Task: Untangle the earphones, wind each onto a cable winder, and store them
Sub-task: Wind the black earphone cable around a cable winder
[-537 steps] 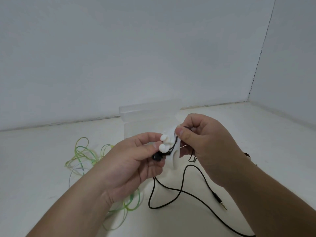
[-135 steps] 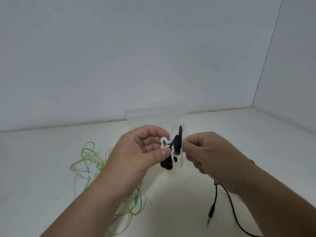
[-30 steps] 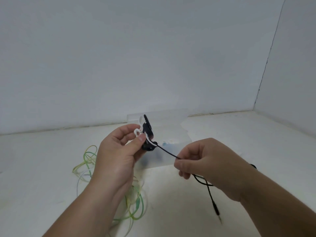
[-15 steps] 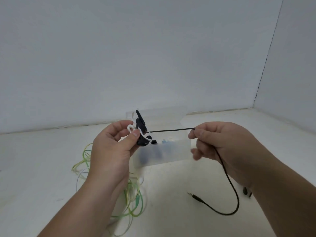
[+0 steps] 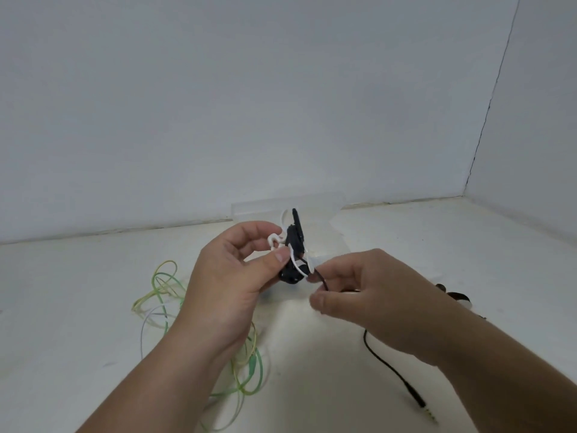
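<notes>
To wind neatly I should steady the cable winder (image 5: 276, 241) in my left hand (image 5: 231, 276), thumb and fingers pinching it, and lay each turn taut in the groove. My right hand (image 5: 368, 301) pinches the black earphone cable (image 5: 383, 363) just right of the winder, the slack trailing nearer onto the table (image 5: 468, 260)

The cable winder (image 5: 276, 242) is plain white. The earphone cable (image 5: 295, 237) wound on it is solid black, as is its loose run down to the plug (image 5: 418, 400), which is dark with a paler metallic tip. The tangled earphones (image 5: 251, 367) on the table shade along their length from bright green to pale yellow, with one whitish-lilac strand among them. The storage box (image 5: 315, 204) is clear and colourless. The table (image 5: 78, 292) is off-white, and the wall (image 5: 249, 89) is a flat pale grey-blue crossed by a thin dark crack (image 5: 490, 98).
</notes>
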`<act>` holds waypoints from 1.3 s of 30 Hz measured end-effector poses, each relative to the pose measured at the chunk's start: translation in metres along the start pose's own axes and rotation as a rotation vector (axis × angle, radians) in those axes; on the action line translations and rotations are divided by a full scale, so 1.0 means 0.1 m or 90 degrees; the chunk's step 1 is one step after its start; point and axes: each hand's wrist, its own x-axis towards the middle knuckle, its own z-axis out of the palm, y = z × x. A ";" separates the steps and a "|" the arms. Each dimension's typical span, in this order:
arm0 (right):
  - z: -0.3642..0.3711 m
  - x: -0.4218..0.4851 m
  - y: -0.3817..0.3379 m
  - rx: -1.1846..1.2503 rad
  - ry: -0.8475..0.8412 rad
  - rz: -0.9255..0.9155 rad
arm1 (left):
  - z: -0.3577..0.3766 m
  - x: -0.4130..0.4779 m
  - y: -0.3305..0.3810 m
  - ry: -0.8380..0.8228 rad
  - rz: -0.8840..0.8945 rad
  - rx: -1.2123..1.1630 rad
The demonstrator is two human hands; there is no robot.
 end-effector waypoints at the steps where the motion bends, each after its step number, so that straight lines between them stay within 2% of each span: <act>1: 0.01 0.00 0.00 0.018 0.000 0.002 | 0.00 0.00 0.00 0.000 0.001 0.007; 6: -0.02 -0.02 -0.03 -0.002 0.017 0.008 | 0.00 -0.01 0.01 0.008 0.006 0.040; 12: 0.07 -0.02 -0.05 -0.095 -0.083 -0.029 | 0.03 -0.04 0.00 -0.002 0.017 0.089; 20: 0.02 -0.01 -0.04 0.006 0.038 0.022 | -0.01 -0.02 0.03 -0.032 0.046 0.167; 25: 0.04 -0.05 -0.14 0.026 -0.008 -0.018 | 0.03 -0.07 -0.01 -0.033 0.101 0.352; 27: 0.02 -0.06 -0.16 0.044 0.026 -0.033 | 0.03 -0.08 0.00 -0.042 0.109 0.397; 32: -0.12 -0.04 -0.13 0.118 0.185 -0.026 | 0.04 -0.10 0.02 -0.106 0.081 0.400; 36: -0.15 0.01 -0.04 0.037 0.281 -0.027 | 0.06 -0.11 0.01 -0.163 0.069 0.401; 39: -0.15 0.05 -0.01 0.010 0.314 -0.058 | 0.06 -0.11 0.01 -0.206 0.033 0.335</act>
